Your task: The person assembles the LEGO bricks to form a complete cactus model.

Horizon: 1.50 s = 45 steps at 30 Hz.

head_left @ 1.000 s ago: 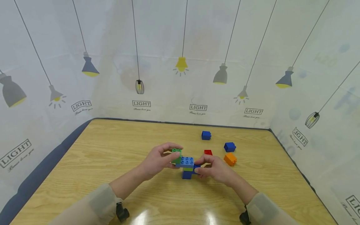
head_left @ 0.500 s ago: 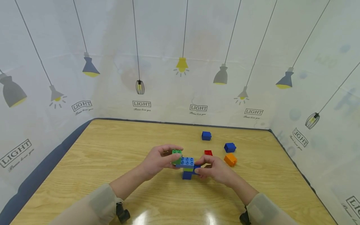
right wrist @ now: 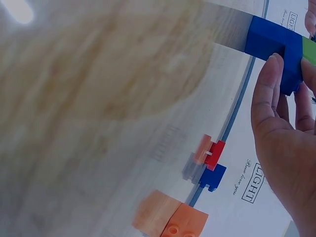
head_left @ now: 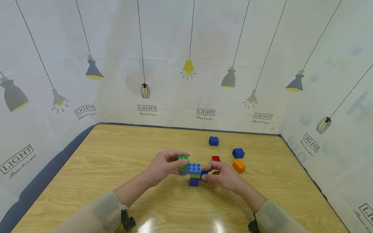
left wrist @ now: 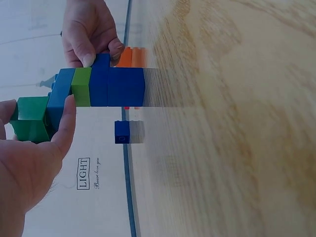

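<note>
A small stack of toy building bricks stands on the wooden table (head_left: 131, 200) between my two hands. My left hand (head_left: 161, 168) holds the green brick (head_left: 183, 164) at the top left, thumb on the near side. Under it a light blue brick (head_left: 194, 168) with studs bridges across to a lime green brick (left wrist: 82, 87). Below that are dark blue bricks, the lowest block (left wrist: 126, 87) at table level. My right hand (head_left: 228, 177) pinches the dark blue brick (right wrist: 292, 69) jutting out to the right, between thumb and fingers. Fingers partly cover both held bricks.
Beyond my right hand lie a red brick (head_left: 215, 158), an orange brick (head_left: 239, 165) and a blue brick (head_left: 238, 153). Another blue brick (head_left: 213, 141) sits farther back. A lamp-printed curtain (head_left: 172, 97) surrounds the table's back and sides.
</note>
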Available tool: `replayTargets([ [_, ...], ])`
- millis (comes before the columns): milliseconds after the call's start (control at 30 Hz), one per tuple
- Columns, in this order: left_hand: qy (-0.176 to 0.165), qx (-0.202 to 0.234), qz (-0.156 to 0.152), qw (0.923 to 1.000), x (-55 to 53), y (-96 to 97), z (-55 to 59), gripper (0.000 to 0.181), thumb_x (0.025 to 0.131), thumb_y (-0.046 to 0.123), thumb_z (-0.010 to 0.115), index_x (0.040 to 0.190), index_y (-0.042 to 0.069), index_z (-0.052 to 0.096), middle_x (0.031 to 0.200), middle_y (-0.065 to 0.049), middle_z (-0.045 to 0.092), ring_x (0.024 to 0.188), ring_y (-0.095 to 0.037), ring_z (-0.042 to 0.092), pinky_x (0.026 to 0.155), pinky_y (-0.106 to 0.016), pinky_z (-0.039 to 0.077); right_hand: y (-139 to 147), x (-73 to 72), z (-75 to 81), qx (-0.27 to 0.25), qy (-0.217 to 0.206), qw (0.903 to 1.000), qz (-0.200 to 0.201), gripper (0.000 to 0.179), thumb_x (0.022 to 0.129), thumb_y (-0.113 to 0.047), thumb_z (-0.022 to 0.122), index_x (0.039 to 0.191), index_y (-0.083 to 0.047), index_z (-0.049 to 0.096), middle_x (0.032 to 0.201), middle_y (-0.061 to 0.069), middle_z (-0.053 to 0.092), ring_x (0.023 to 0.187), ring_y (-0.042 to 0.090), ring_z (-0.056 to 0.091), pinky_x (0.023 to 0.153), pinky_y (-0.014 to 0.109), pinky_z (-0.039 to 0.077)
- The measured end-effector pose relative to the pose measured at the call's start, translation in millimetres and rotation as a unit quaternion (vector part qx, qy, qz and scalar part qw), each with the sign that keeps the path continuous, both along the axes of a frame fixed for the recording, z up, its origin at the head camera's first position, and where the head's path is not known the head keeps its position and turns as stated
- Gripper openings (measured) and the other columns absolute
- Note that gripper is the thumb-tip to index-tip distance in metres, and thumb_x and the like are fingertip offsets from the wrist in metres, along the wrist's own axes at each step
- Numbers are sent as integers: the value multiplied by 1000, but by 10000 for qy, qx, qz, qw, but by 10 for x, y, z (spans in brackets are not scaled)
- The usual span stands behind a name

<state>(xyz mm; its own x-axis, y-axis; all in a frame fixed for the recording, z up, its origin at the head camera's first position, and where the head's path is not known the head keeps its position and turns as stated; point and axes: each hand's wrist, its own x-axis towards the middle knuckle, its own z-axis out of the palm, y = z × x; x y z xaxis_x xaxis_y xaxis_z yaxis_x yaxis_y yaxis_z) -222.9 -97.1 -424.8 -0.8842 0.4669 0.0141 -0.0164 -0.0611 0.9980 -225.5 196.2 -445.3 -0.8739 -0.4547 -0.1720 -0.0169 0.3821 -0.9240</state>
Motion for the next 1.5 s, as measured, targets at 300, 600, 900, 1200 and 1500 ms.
replayTargets([
  [300, 25, 10, -13, 10000, -14, -1, -6, 40, 106, 17, 74, 142, 1, 70, 114, -10, 72, 104, -25, 74, 89, -43, 70, 14, -5, -1, -3, -5, 10000, -3, 26, 104, -22, 79, 123, -5, 72, 126, 17, 69, 93, 28, 77, 85, 35, 69],
  [600, 219, -121, -121, 9996, -21, -21, -31, 40, 107, 17, 72, 145, 5, 67, 118, -9, 67, 105, -20, 70, 96, -57, 67, -2, 2, 1, -7, 1, 10000, 8, 27, 103, -23, 80, 123, -6, 73, 125, 16, 69, 92, 28, 76, 85, 37, 69],
  [900, 321, -53, -146, 9994, -14, 5, -46, 36, 106, 15, 74, 140, 5, 67, 132, -16, 62, 107, -22, 73, 97, -61, 65, 9, -5, -14, -54, -16, 10000, 15, 27, 103, -23, 80, 123, -6, 73, 125, 16, 68, 92, 28, 76, 85, 36, 69],
  [1200, 370, 94, -77, 9992, -4, 51, -50, 34, 106, 12, 73, 138, 1, 66, 124, -11, 64, 101, -21, 71, 89, -47, 70, 24, -13, -36, -64, 22, 10000, 63, 27, 104, -24, 79, 123, -6, 72, 125, 16, 69, 93, 28, 76, 85, 36, 69],
  [1500, 554, -168, 82, 9983, 24, 47, -27, 35, 106, 13, 74, 138, 2, 68, 118, -7, 69, 99, -19, 69, 89, -47, 69, 112, -18, -64, 128, 174, 9997, 130, 31, 103, -31, 80, 128, -13, 74, 129, 14, 71, 99, 29, 76, 88, 38, 69],
])
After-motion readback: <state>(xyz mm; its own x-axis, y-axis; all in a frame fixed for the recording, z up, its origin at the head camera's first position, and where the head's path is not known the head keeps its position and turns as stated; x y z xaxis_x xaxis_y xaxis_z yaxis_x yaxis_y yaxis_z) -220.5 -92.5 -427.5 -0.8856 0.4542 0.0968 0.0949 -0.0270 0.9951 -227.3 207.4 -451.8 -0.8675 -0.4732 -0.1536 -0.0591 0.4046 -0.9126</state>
